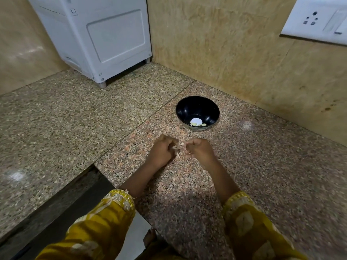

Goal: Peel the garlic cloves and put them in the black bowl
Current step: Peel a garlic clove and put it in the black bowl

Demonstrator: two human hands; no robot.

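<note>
The black bowl (197, 109) stands on the granite counter just beyond my hands, with a few pale peeled garlic cloves (198, 124) at its bottom. My left hand (161, 150) and my right hand (200, 149) meet over the counter in front of the bowl, fingers curled. Between their fingertips they pinch a small garlic clove (181, 146), mostly hidden. A strip of papery skin (178, 155) hangs below the hands.
A white appliance (105, 38) stands at the back left against the tiled wall. A wall socket plate (319, 17) is at the upper right. The counter edge drops off at the lower left, with a dark gap (75, 199) below it.
</note>
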